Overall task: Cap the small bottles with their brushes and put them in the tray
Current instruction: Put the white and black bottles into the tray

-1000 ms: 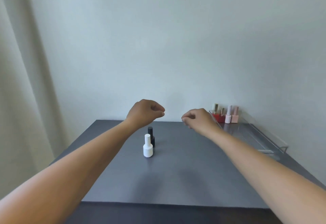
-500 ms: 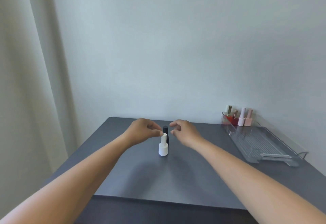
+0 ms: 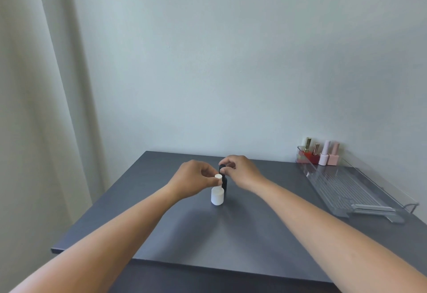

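A small white bottle [image 3: 217, 197] stands upright in the middle of the dark grey table [image 3: 161, 235]. Right behind it stands a small black bottle [image 3: 224, 183], mostly hidden. My left hand [image 3: 193, 178] pinches the white bottle's cap with thumb and fingers. My right hand [image 3: 240, 171] pinches the black bottle's cap. A clear plastic tray [image 3: 360, 197] lies along the table's right side, with two red and two pink bottles [image 3: 323, 155] standing at its far end.
A pale wall runs behind the table, and a light curtain [image 3: 46, 108] hangs at the left. The tray's near end has a clear handle [image 3: 374, 209]. The table's front edge lies close below my forearms.
Both hands came down from above the table and closed in on the two bottles; each hand now grips a cap. The view shifted left, so the tray sits further right.
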Demonstrator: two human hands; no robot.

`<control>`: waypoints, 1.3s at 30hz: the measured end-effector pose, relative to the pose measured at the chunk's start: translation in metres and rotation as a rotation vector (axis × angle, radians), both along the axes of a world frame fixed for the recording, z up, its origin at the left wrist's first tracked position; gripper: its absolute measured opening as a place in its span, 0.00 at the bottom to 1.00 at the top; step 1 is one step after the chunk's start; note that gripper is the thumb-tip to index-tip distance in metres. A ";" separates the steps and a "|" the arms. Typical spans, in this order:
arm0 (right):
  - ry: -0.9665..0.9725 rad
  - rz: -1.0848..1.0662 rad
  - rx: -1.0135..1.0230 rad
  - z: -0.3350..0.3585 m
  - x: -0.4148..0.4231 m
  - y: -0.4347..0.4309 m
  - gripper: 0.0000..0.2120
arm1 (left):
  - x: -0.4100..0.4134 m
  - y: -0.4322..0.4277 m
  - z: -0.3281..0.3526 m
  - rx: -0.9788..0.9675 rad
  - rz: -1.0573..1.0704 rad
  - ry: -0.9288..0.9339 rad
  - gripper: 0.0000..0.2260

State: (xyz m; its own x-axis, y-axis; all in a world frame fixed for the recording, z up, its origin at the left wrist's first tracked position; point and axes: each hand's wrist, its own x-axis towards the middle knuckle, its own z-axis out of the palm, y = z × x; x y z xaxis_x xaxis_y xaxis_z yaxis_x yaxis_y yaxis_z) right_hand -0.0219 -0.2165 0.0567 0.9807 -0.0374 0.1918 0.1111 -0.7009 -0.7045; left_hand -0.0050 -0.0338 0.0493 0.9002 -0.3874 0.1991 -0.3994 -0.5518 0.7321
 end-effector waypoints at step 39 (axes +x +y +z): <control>-0.162 -0.506 0.058 0.088 -0.058 -0.301 0.04 | 0.024 -0.283 0.094 -0.180 -0.244 -0.044 0.07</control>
